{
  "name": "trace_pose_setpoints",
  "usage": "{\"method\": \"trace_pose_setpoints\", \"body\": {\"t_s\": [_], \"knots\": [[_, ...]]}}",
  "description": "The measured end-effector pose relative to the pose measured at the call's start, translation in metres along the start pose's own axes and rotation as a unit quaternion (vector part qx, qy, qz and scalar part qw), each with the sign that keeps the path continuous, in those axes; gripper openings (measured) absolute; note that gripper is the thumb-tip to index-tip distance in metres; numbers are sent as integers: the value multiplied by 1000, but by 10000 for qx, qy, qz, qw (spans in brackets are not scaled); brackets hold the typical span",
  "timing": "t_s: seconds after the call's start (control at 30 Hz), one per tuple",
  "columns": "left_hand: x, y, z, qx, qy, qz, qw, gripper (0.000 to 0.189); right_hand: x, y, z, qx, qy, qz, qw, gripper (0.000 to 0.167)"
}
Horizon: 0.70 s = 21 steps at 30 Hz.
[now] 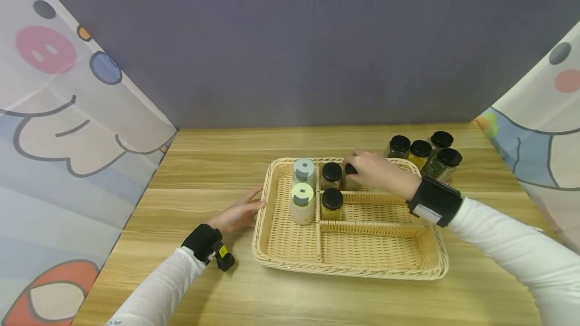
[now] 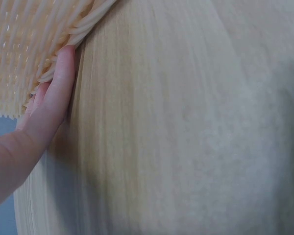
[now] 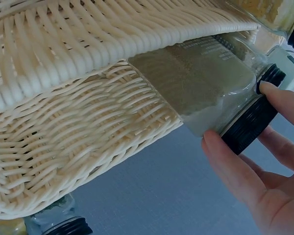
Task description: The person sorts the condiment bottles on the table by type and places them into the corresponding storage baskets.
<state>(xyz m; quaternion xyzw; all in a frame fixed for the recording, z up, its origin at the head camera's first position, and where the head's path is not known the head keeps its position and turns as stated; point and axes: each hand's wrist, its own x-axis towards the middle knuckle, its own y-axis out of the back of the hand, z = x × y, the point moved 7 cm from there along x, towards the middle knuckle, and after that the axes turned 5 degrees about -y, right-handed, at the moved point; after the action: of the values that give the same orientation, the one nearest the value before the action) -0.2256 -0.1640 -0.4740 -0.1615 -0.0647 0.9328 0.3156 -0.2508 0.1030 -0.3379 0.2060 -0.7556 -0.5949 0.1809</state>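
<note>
A wicker basket with compartments stands on the wooden table. In its back compartment my right hand pinches a glass spice jar by the black lid. Greyish-brown powder fills that jar, which stands partly below the divider's top edge in the right wrist view. Just left of it is another black-lidded jar; a jar of yellow contents occupies the middle compartment. My left hand rests against the basket's left outer side, its fingers fairly straight along the rim.
Two shakers, one with a pale blue cap and one with a pale green cap, stand in the left compartment. Behind the basket's back right corner are several black-lidded jars. A grey wall borders the table's far edge.
</note>
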Motion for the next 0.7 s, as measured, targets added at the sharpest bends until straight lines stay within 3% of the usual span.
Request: {"method": "trace_pose_setpoints", "body": {"t_s": [0.7], "knots": [[1, 0, 0, -9, -10, 12, 10000, 63, 0, -10, 4, 189, -8, -16, 9998, 32]]}}
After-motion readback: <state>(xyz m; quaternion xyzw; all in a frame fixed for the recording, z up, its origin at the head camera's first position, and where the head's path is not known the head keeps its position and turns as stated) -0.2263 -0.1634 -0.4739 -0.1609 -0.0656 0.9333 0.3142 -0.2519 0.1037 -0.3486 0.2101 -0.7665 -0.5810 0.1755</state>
